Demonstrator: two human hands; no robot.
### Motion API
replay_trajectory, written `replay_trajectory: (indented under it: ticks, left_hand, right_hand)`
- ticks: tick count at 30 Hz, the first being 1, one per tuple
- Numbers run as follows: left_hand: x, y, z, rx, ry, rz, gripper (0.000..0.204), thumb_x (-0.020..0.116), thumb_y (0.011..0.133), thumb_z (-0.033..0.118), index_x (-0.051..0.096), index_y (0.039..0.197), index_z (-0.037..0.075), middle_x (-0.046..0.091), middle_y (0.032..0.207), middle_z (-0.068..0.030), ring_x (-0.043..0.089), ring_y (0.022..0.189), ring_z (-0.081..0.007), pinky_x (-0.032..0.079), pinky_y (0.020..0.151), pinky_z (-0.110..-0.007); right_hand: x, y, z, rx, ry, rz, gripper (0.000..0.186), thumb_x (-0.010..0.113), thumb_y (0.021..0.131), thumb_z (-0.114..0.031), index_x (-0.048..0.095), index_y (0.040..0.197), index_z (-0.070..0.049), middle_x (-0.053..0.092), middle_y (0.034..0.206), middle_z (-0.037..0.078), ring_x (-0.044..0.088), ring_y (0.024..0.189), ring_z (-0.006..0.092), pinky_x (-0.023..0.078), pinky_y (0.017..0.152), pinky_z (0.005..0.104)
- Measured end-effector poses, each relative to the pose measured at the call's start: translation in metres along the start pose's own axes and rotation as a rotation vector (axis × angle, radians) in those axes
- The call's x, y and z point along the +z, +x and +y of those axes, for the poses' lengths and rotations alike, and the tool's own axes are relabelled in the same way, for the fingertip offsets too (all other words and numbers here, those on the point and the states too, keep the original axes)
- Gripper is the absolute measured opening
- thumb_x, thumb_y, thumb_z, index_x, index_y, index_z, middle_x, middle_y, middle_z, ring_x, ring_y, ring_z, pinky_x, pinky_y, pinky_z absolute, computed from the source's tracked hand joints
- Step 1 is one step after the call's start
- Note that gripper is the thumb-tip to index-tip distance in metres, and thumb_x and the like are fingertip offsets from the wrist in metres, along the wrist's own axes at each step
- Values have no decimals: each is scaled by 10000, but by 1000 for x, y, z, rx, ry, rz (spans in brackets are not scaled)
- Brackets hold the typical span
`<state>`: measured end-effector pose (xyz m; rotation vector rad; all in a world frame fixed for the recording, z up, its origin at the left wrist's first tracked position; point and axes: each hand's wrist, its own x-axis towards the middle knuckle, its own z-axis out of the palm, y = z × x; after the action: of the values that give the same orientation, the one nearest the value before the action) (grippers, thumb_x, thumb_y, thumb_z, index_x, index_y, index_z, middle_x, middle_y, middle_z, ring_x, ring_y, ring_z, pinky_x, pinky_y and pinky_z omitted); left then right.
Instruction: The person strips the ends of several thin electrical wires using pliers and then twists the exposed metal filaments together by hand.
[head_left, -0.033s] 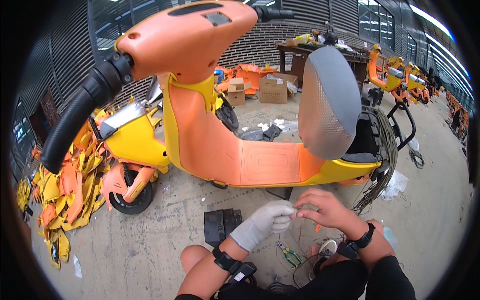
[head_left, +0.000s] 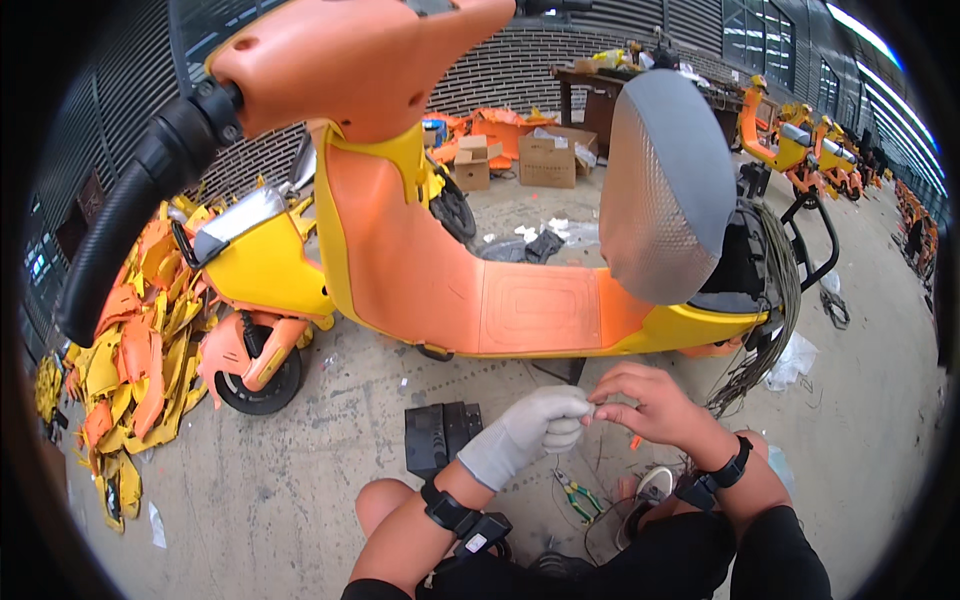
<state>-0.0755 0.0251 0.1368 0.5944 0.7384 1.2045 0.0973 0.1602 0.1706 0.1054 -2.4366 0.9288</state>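
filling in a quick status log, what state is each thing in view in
Left hand, gloved, fingers curled
Right hand, bare, fingers bent
Scooter, upright
Seat, tipped up
Cable bundle, draped over the scooter's rear
Pliers, handles spread
Small cardboard box, open
Large cardboard box, open
Black box, open or shut unclear

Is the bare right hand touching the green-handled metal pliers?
Apart. The head view plainly shows grey floor between the bare right hand and the green-handled metal pliers, which lie below it in the picture.
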Motion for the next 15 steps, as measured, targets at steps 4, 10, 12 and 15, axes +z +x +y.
replay_trajectory:
  ticks: [4, 10, 12, 15]
  left_hand:
    - [-22, -3, -4, 0, 26, 94, 146, 535, 927, 118, 558, 802, 47, 287, 532, 68, 239, 428, -64, 179, 423, -257]
    - [-48, 40, -9, 7, 369, 194, 211, 523, 948, 162, 573, 797, 24, 352, 561, 45, 358, 480, -86, 287, 462, -261]
    - [-65, 46, -18, 151, 776, 339, 222, 553, 926, 195, 584, 791, 22, 499, 604, -9, 535, 533, -159, 425, 506, -312]
    - [-75, 54, -22, 122, 1337, 310, 208, 610, 886, 225, 606, 824, 26, 636, 726, -71, 662, 654, -231, 524, 590, -352]
  right_hand:
    - [19, 10, 26, -31, -25, -30, 123, 725, 852, -98, 678, 951, -42, 663, 863, 102, 639, 785, 299, 517, 699, 347]
    - [39, -11, 80, 435, 174, 5, 97, 667, 938, -131, 665, 921, -35, 686, 844, 66, 654, 733, 176, 522, 658, 320]
    - [50, -12, 91, 732, 464, -30, 161, 625, 987, -169, 627, 969, -10, 691, 854, 53, 635, 720, 115, 511, 596, 277]
    - [61, -25, 115, 1002, 790, -38, 178, 590, 1010, -178, 618, 984, -5, 676, 847, 56, 625, 735, 112, 517, 641, 253]
